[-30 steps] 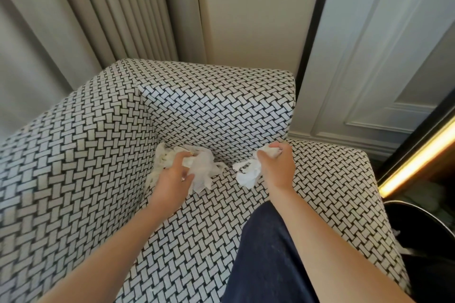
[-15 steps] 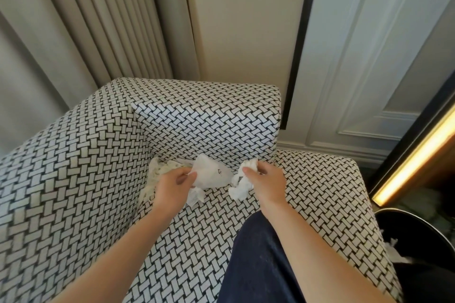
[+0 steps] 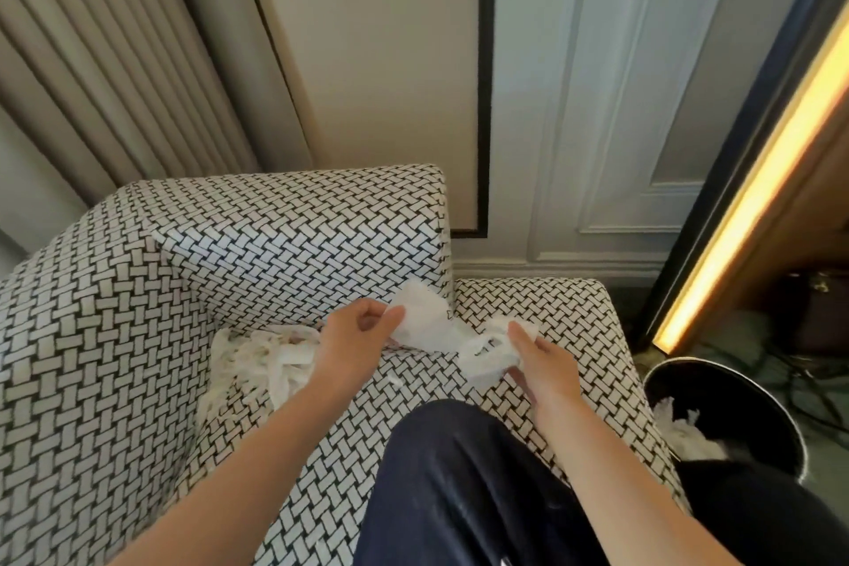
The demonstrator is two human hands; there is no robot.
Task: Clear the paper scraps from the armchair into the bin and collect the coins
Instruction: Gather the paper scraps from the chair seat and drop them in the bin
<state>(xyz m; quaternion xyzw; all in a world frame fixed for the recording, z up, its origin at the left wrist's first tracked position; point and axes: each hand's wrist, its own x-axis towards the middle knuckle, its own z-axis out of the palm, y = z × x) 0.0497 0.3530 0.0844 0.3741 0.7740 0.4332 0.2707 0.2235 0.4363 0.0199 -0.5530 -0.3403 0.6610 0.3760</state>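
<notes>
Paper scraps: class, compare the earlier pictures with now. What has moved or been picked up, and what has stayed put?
The left hand, pinching a sheet, and the right hand, gripping a wad, have lifted off the armchair and moved rightward, toward the bin. The pile of scraps stays in the back left corner.

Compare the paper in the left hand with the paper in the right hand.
The left hand pinches its paper sheet by one edge, so it spreads fairly flat and wide. The right hand grips a crumpled wad, bunched and creased. The paper sheet shows higher, in front of the armchair back, and the crumpled wad hangs lower over the seat. Both are white and held clear of the cushion.
</notes>
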